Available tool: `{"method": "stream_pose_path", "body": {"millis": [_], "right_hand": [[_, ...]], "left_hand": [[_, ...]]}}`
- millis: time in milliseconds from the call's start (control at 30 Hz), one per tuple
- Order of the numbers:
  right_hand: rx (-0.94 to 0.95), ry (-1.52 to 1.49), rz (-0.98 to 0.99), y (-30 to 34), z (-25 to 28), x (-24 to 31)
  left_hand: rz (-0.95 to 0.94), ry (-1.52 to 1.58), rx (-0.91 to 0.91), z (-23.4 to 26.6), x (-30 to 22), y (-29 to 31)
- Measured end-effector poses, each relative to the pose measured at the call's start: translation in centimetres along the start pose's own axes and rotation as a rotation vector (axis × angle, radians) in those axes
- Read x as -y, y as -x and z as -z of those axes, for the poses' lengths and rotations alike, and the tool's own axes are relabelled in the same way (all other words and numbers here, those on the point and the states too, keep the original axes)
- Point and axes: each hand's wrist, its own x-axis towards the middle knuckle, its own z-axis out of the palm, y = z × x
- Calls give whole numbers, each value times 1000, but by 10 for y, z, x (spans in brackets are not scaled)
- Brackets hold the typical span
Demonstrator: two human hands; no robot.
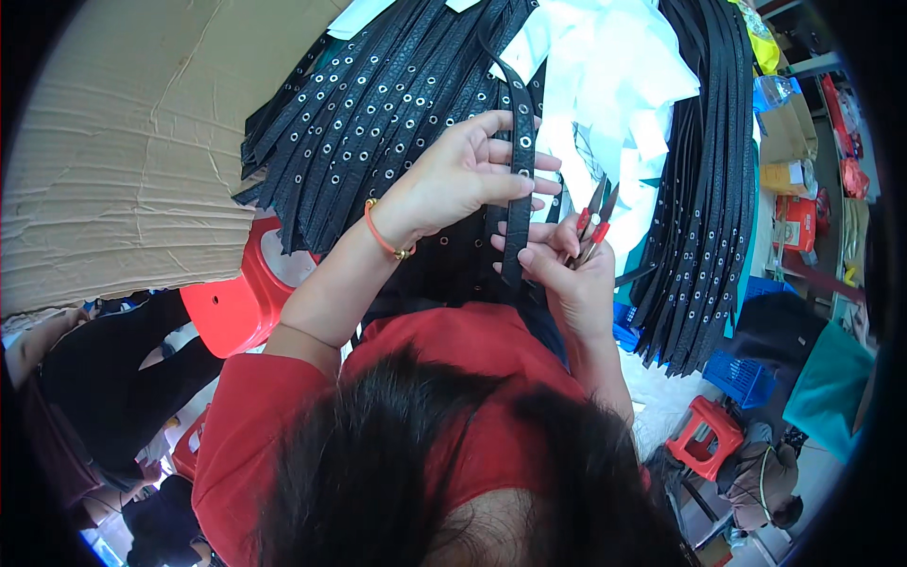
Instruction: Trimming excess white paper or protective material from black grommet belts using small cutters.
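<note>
A black belt strap [522, 163] with metal eyelets runs between my two hands, its pointed end hanging down. My left hand [482, 165] grips the strap partway along, thumb in front and fingers behind it. Lower down, my right hand [567, 269] pinches the strap near its tip. The same hand also holds small scissors [593, 222] with red on the handles; their blades point away from me and stand apart. A large pile of similar eyelet straps [378, 104] lies beyond my left arm. Another bundle of straps [704, 189] hangs over the table's right side.
White sheets [605, 76] lie between the two strap piles. Brown cardboard [123, 161] covers the left. Red plastic stools [248, 293] stand below it and at lower right. Blue crates [742, 376] sit right of the table. Other people are at lower left and lower right.
</note>
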Motion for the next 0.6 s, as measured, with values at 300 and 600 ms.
{"method": "stream_pose_path", "body": {"millis": [300, 600], "right_hand": [[-63, 39, 49, 15, 11, 3], [-41, 57, 83, 20, 24, 10]], "left_hand": [[-63, 25, -70, 3, -3, -35], [-8, -100, -30, -13, -2, -31]]}}
